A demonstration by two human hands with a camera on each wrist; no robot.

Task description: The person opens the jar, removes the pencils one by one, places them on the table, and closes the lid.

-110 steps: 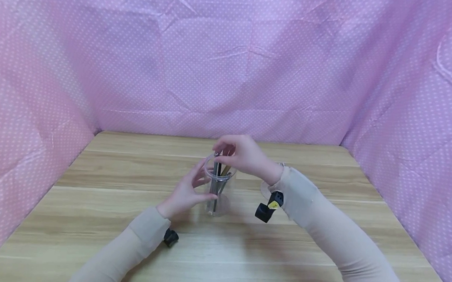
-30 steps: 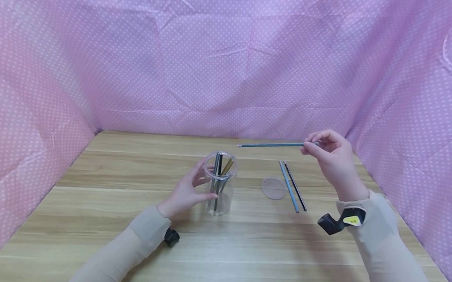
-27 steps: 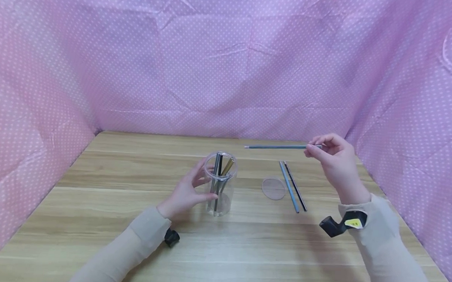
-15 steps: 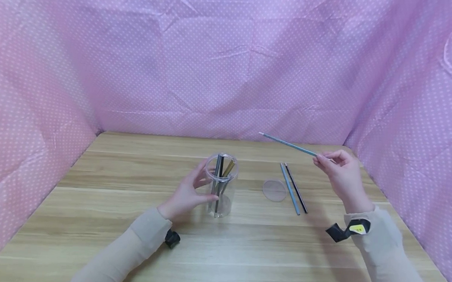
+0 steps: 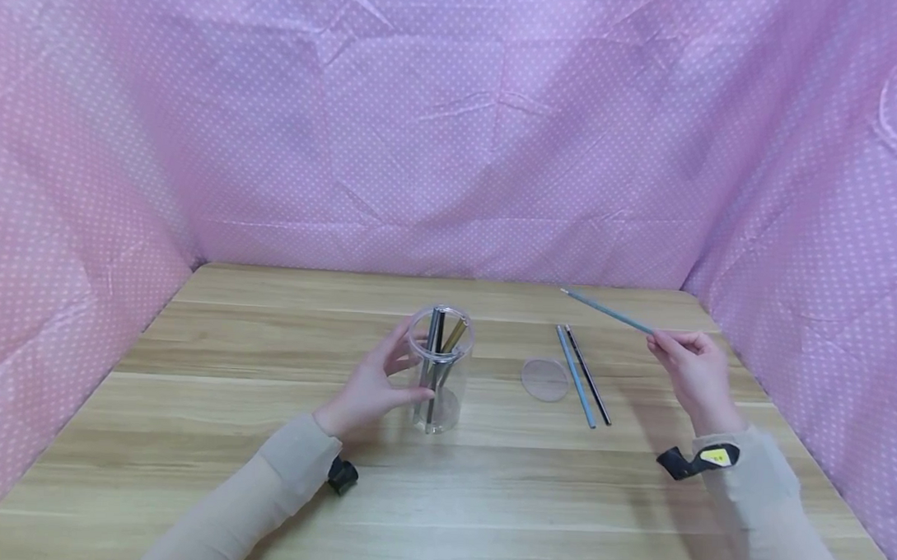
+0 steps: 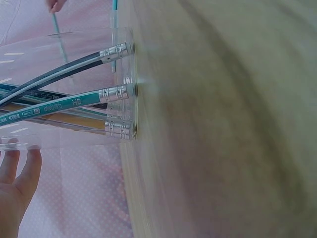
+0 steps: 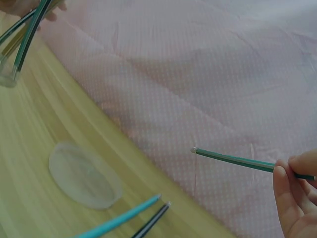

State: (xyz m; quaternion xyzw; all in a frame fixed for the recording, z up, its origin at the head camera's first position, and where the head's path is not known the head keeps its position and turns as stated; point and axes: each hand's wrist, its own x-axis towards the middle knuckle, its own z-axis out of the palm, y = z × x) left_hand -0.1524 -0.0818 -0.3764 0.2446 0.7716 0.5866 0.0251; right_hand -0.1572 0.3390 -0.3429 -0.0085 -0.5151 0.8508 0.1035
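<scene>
My left hand (image 5: 374, 384) grips a clear plastic cup (image 5: 451, 408) that stands upright on the table, thumb in front and fingers behind. Several pencils (image 6: 54, 109) lean inside it, their metal eraser ends down at the bottom in the left wrist view. Over the right side of the table, my right hand (image 5: 693, 371) pinches a green pencil (image 7: 233, 159) near one end. Its free metal-capped end points away to the upper left in the head view. A blue pencil (image 5: 576, 377) and a black pencil (image 5: 588, 375) lie side by side on the tabletop, left of that hand.
A round clear lid (image 5: 545, 380) lies flat between the cup and the two lying pencils. Pink dotted cloth (image 5: 453, 148) hangs behind the wooden table (image 5: 269, 323) and along both sides.
My right hand first reached into the cup, then drew out the green pencil and carried it right. Lately it has come lower and nearer. The left hand stays on the cup.
</scene>
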